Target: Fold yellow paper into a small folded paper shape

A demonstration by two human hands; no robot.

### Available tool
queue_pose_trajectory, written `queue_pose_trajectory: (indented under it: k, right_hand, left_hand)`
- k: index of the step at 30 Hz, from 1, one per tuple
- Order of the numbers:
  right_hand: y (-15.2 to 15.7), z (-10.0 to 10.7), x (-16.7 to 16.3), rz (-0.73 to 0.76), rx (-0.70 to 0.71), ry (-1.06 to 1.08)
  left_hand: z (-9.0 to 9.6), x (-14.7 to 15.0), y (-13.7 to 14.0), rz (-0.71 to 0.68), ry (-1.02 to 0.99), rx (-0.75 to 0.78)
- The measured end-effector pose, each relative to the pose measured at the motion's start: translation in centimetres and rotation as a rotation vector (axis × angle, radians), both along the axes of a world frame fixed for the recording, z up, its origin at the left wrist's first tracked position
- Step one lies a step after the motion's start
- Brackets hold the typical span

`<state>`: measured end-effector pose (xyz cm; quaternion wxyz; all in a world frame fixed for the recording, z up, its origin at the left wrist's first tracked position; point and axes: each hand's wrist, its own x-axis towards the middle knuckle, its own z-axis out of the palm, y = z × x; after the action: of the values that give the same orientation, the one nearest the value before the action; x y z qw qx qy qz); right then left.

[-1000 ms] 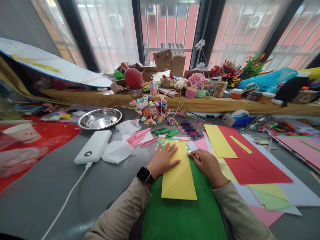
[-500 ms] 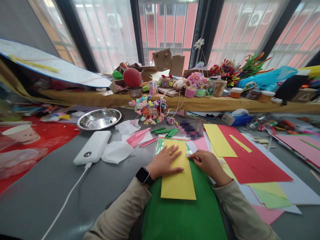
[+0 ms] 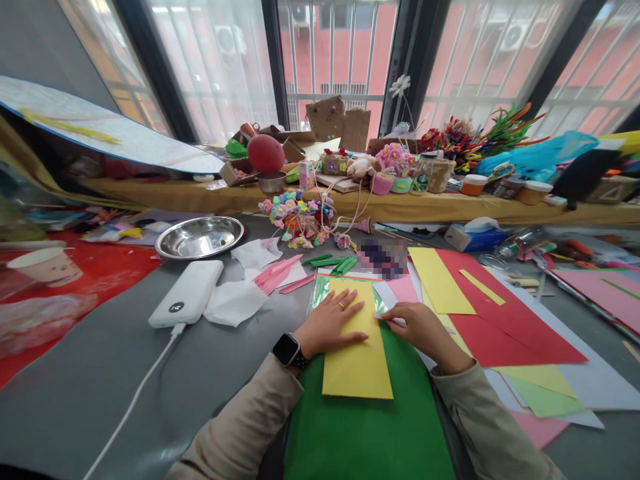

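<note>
My left hand (image 3: 334,325) lies flat with fingers spread on a sheet of yellow paper (image 3: 357,373), pressing it against the green sheet (image 3: 370,440) below. A ring and a dark watch are on that hand and wrist. Close to the yellow paper's right edge, my right hand (image 3: 415,327) is closed in a pinch. A small whitish bit shows at its fingertips, too small to name. Past the top of the yellow paper, a clear plastic edge (image 3: 320,291) and rolled green strips (image 3: 343,266) lie on the table.
Red paper (image 3: 515,337), a yellow sheet (image 3: 440,280) and other coloured papers overlap on the right. Leftward are a white power bank (image 3: 193,287) with a cable, crumpled tissue (image 3: 235,303) and a steel dish (image 3: 200,239). Craft flowers (image 3: 297,217) stand at the back before a crowded ledge.
My right hand has shifted slightly toward me along the yellow paper's right edge, still pinched. My left hand stays flat in the same place.
</note>
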<state>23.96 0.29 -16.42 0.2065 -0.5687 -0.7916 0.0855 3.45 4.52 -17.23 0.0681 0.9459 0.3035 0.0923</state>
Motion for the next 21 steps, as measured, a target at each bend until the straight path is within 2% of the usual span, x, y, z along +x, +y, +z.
queue_pose_trajectory:
  k: [21]
  right_hand:
    - [-0.29,-0.03,-0.23,-0.023,-0.006,0.044]
  left_hand:
    - [0.85,-0.41,-0.20,-0.025,-0.003,-0.051]
